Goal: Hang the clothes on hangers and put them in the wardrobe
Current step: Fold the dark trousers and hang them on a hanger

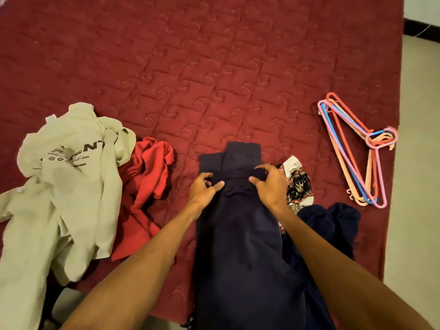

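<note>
So the dark blue garment [238,234] is laid lengthwise on the bed [214,67], roughly in the middle, with its lower part hanging over the near edge. It's gripped near the top by both hands. A bit of the cloth at the left edge is pinched between the thumb and curled fingers of the left hand [204,186], and a bunched fold is held by the bent fingers of the right hand [272,184]. A patterned cloth [298,184] is tucked just beside the right hand, with another dark blue piece [338,220] below it. A red garment [147,177] and a beige printed shirt [71,186] are crumpled to the left. A bunch of coloured hangers [378,138] is stacked near the bed's right edge, well apart from the hands. The bed is covered in a maroon quilted spread; a pale floor [419,163] is seen on the right.
</note>
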